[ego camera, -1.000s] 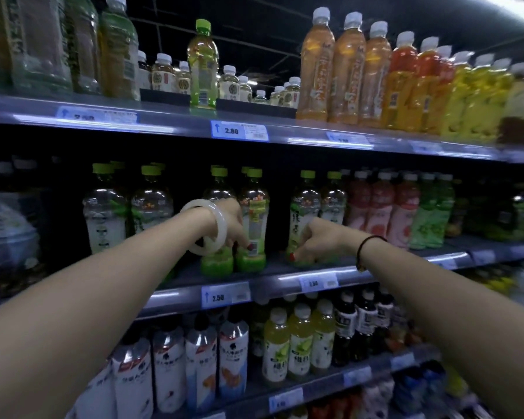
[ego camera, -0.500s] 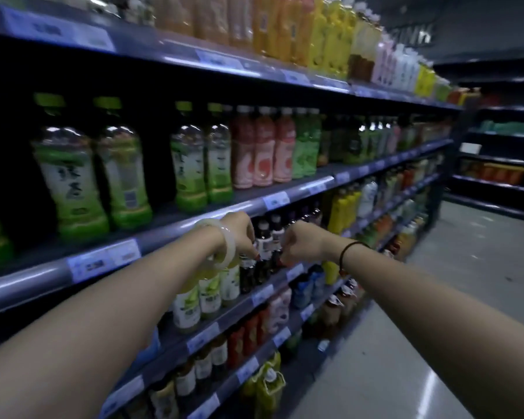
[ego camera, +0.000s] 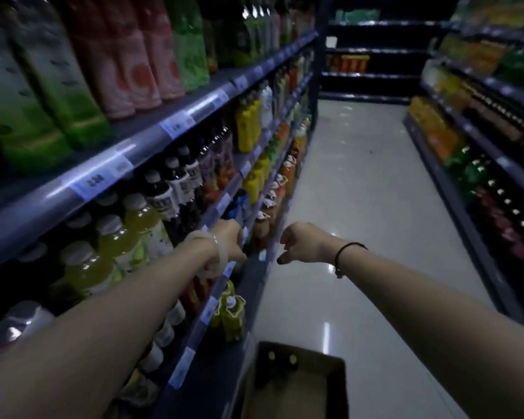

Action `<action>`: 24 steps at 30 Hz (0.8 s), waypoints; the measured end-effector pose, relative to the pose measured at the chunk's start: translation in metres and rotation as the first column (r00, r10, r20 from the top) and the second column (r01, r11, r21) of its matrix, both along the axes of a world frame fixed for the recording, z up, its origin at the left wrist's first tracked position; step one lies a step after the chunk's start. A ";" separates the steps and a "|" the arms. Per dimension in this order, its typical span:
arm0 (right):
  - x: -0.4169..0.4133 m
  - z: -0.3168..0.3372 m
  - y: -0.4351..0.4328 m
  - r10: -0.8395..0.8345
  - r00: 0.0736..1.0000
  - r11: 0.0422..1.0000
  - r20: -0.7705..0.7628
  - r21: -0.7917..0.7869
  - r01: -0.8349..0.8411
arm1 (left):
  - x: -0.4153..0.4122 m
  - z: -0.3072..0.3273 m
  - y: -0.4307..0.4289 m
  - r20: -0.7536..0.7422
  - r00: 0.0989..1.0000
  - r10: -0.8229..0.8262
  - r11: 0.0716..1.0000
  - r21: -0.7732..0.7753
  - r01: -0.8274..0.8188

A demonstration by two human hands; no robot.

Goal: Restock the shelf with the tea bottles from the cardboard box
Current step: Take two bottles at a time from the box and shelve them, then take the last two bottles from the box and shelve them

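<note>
The cardboard box (ego camera: 303,394) looks matt, the floor (ego camera: 360,207) glossy, the plastic bottles (ego camera: 139,225) shiny.

This is a shop, seemingly the drinks aisle of a supermarket. A pale, glossy floor (ego camera: 360,192) runs down the middle. Left of the floor, tiered metal shelves (ego camera: 152,143) carry rows of bottled drinks (ego camera: 127,65), with printed price labels (ego camera: 94,181) clipped along each front rail. Right of the floor stands a facing rack (ego camera: 481,146), likewise stocked but blurred. At the floor's far end, more shelving (ego camera: 375,75) closes the aisle.
</note>
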State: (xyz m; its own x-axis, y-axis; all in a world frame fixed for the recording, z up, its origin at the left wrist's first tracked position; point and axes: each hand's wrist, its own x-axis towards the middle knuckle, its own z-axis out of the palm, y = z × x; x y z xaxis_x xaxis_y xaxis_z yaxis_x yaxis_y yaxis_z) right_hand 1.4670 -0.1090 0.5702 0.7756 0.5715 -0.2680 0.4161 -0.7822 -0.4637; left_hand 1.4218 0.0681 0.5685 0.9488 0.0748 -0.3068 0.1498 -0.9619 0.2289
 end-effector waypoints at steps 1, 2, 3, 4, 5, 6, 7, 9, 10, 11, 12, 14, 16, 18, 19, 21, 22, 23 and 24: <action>-0.002 -0.011 -0.006 -0.032 0.999 0.999 -0.015 -0.008 0.032 | 0.003 -0.009 -0.005 -0.011 1.000 -0.016 1.000 -0.005 0.016; -0.003 -0.022 -0.011 -0.057 0.998 0.998 -0.033 -0.026 0.056 | 0.005 -0.018 -0.010 -0.023 0.999 -0.032 0.999 -0.017 0.032; -0.004 -0.033 -0.017 -0.080 0.995 0.996 -0.055 -0.044 0.078 | 0.008 -0.027 -0.015 -0.038 0.998 -0.048 0.999 -0.028 0.047; -0.004 -0.045 -0.022 -0.101 0.992 0.994 -0.078 -0.056 0.097 | 0.011 -0.037 -0.020 -0.054 0.997 -0.062 0.998 -0.034 0.060; -0.003 -0.057 -0.027 -0.121 0.987 0.991 -0.102 -0.065 0.115 | 0.013 -0.046 -0.025 -0.072 0.995 -0.076 0.997 -0.036 0.074; -0.002 -0.068 -0.032 -0.141 0.982 0.989 -0.129 -0.070 0.132 | 0.015 -0.055 -0.029 -0.089 0.992 -0.090 0.995 -0.041 0.086; -0.001 -0.080 -0.037 -0.157 0.976 0.986 -0.149 -0.072 0.147 | 0.018 -0.065 -0.033 -0.103 0.989 -0.102 0.994 -0.047 0.097; 0.000 -0.102 -0.045 -0.183 0.967 0.982 -0.175 -0.079 0.171 | 0.022 -0.090 -0.038 -0.129 0.985 -0.119 0.992 -0.061 0.112; 0.000 -0.115 -0.048 -0.192 0.964 0.980 -0.183 -0.089 0.179 | 0.023 -0.104 -0.040 -0.140 0.983 -0.122 0.991 -0.073 0.113; 0.002 -0.128 -0.051 -0.202 0.961 0.978 -0.191 -0.100 0.186 | 0.024 -0.118 -0.042 -0.144 0.981 -0.128 0.989 -0.089 0.116; 0.003 -0.142 -0.053 -0.211 0.958 0.975 -0.196 -0.112 0.192 | 0.026 -0.133 -0.044 -0.146 0.980 -0.135 0.987 -0.105 0.120; 0.006 -0.172 -0.056 -0.223 0.953 0.972 -0.206 -0.122 0.201 | 0.028 -0.166 -0.047 -0.156 0.977 -0.149 0.984 -0.118 0.131; 0.008 -0.202 -0.058 -0.231 0.949 0.970 -0.213 -0.125 0.208 | 0.030 -0.199 -0.050 -0.163 0.976 -0.142 0.985 -0.126 0.122; 0.010 -0.234 -0.058 -0.234 0.947 0.969 -0.220 -0.132 0.208 | 0.032 -0.236 -0.052 -0.179 0.976 -0.122 0.986 -0.137 0.098; 0.010 -0.251 -0.058 -0.233 0.947 0.969 -0.220 -0.133 0.207 | 0.033 -0.255 -0.053 -0.188 0.976 -0.113 0.986 -0.142 0.086; 0.011 -0.288 -0.057 -0.236 0.947 0.968 -0.219 -0.136 0.209 | 0.034 -0.293 -0.055 -0.194 0.976 -0.103 0.986 -0.151 0.074; 0.011 -0.307 -0.057 -0.236 0.946 0.968 -0.222 -0.138 0.209 | 0.035 -0.313 -0.056 -0.193 0.976 -0.105 0.985 -0.156 0.075; 0.011 -0.326 -0.058 -0.236 0.945 0.968 -0.227 -0.142 0.208 | 0.035 -0.333 -0.057 -0.192 0.976 -0.106 0.984 -0.162 0.075; 0.011 -0.346 -0.058 -0.234 0.943 0.968 -0.235 -0.147 0.204 | 0.036 -0.353 -0.057 -0.197 0.975 -0.103 0.984 -0.165 0.071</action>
